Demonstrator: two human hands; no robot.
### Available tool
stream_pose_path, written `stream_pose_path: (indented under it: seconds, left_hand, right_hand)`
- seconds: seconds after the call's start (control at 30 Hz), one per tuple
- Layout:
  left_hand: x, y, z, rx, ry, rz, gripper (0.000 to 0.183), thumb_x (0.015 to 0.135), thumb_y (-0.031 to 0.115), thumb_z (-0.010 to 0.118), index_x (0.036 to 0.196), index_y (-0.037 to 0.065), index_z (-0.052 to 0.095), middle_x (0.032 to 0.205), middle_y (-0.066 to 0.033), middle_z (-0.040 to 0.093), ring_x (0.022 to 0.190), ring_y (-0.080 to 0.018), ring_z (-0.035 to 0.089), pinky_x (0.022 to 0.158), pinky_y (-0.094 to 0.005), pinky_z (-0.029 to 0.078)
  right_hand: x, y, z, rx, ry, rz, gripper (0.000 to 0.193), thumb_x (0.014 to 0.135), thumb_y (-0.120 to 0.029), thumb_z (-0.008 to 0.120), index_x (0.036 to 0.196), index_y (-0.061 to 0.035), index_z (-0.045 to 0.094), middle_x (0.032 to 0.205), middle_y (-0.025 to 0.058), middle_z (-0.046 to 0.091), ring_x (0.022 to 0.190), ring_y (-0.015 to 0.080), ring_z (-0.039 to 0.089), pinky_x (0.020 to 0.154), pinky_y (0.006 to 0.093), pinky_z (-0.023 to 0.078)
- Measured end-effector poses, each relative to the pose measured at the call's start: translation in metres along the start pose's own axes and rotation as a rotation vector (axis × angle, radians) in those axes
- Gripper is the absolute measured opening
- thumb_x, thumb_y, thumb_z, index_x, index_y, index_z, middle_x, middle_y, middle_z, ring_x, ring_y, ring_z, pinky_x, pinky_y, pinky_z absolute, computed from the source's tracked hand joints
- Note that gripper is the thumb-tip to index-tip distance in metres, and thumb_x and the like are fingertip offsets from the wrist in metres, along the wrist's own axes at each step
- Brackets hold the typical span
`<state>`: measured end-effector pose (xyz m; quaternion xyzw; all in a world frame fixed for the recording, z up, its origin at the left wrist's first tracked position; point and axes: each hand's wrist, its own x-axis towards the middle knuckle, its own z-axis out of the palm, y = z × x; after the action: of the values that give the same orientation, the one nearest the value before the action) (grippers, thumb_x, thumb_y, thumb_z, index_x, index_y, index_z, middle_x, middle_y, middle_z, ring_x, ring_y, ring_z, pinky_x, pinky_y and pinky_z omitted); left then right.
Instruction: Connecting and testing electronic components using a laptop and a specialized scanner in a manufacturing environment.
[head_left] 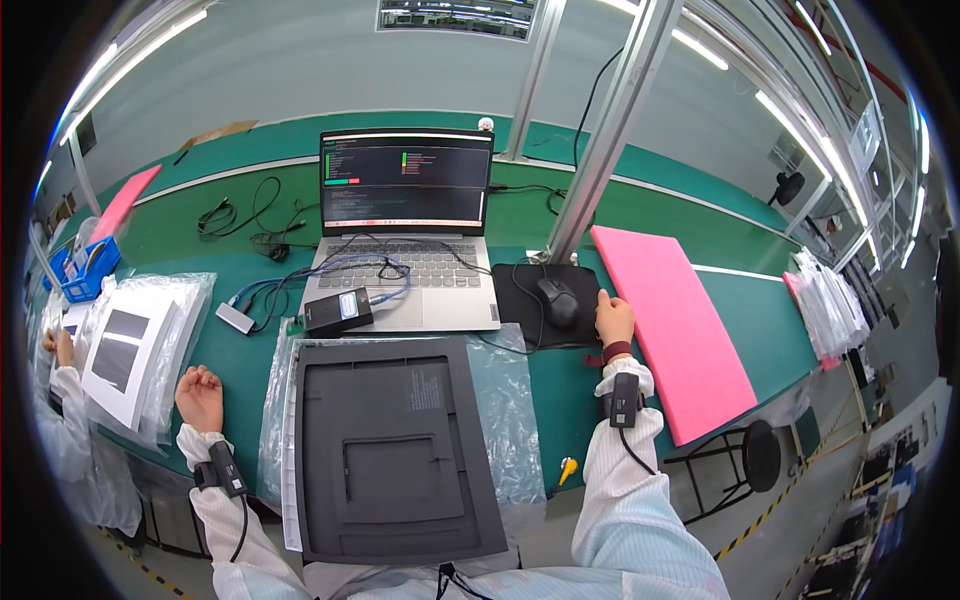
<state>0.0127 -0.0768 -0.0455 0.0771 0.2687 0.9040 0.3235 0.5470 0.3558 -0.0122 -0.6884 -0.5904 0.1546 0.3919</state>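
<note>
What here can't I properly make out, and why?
In the head view:
Right hand: palm, hidden by the hand itself.
Dark grey panel: underside, turned away from the camera.
Laptop screen: text, too small to read.
Blue bin: contents, too small.
Co-worker: partly cut off by the dark rim.

Laptop bhnd panel; mouse on pad, R of kbd

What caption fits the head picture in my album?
Left hand beside a black panel, right hand between mouse and pink board, laptop beyond.
</note>
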Motion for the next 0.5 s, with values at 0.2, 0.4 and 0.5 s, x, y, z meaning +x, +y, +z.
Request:
stream_pose_path:
  seconds: [0.2,0.4,0.5]
  left_hand:
    - [0.0,0.004,-0.001,-0.007,-0.013,-0.001,0.013,0.079,-0.001,0.048,0.074,0.007,0.04,0.074,-0.0039,0.043,0.065,-0.013,0.045,0.067,-0.0272,0.039]
    - [0.0,0.004,-0.003,0.011,0.001,0.009,0.011,0.079,-0.001,0.048,0.075,0.007,0.041,0.074,-0.0041,0.044,0.065,-0.0129,0.045,0.067,-0.0274,0.039]
    - [0.003,0.0,-0.004,0.002,0.006,0.001,0.01,0.079,-0.001,0.048,0.076,0.006,0.042,0.075,-0.0043,0.044,0.065,-0.013,0.045,0.067,-0.0276,0.04]
  right_hand:
    - [-0.001,0.0,-0.006,0.11,-0.232,0.099,0.046,0.086,-0.044,0.05,0.067,-0.0023,0.06,0.056,0.0078,0.056,0.049,0.0189,0.054,0.048,0.0325,0.04]
    - [-0.014,-0.018,-0.012,0.113,-0.291,0.139,0.049,0.085,-0.047,0.049,0.074,-0.0013,0.064,0.063,0.0108,0.062,0.056,0.0221,0.062,0.06,0.0349,0.048]
    - [-0.006,-0.01,-0.012,0.052,-0.215,0.082,0.048,0.085,-0.047,0.049,0.08,-0.0022,0.065,0.076,0.0144,0.065,0.071,0.028,0.064,0.07,0.039,0.049]
